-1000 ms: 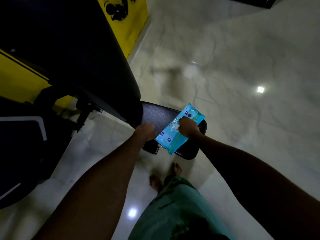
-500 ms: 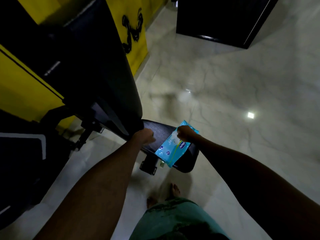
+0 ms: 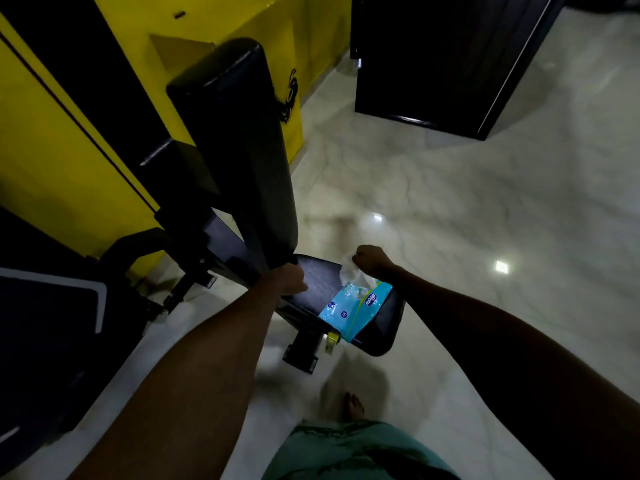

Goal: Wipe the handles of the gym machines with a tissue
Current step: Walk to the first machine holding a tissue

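Observation:
A light blue pack of wipes (image 3: 356,308) lies on the black seat pad (image 3: 386,332) of a gym bench. My right hand (image 3: 372,260) pinches a white tissue (image 3: 350,273) that stretches up out of the pack's opening. My left hand (image 3: 290,278) rests on the seat pad where it meets the bench's upright back pad (image 3: 242,143); how its fingers lie is hard to tell in the dim light. No machine handle shows clearly.
A yellow and black wall (image 3: 52,147) runs along the left behind the bench. A dark cabinet (image 3: 446,60) stands at the back. Glossy pale floor (image 3: 485,209) spreads to the right. My bare foot (image 3: 353,405) and green shorts (image 3: 346,452) are at the bottom.
My right hand has lifted from the pack's top and drawn a white tissue upward out of it. The view has tilted up, showing more of the back pad.

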The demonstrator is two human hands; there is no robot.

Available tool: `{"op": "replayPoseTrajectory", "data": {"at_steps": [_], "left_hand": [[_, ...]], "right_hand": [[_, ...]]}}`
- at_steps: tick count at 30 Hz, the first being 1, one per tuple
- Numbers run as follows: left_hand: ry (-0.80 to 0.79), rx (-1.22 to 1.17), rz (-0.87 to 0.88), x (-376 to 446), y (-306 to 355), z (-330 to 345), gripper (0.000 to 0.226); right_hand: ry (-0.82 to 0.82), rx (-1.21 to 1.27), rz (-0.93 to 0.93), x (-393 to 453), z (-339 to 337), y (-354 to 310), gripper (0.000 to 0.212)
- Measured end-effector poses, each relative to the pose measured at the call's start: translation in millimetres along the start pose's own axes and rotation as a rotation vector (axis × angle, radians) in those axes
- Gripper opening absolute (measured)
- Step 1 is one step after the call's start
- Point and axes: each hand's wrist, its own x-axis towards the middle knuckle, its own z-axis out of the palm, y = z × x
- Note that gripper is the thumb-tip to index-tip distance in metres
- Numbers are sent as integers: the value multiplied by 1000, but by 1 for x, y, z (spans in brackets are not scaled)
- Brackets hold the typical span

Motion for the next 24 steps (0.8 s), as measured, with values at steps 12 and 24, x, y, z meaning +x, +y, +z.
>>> {"op": "replayPoseTrajectory", "data": {"at_steps": [12, 24], "left_hand": [[6, -106, -91, -56, -73, 13, 38], [149, -321, -570, -173, -156, 48, 49]], "right_hand": [[-235, 265, -47, -10, 43, -68, 26], [-617, 5, -483, -39, 101, -184, 7]]}}
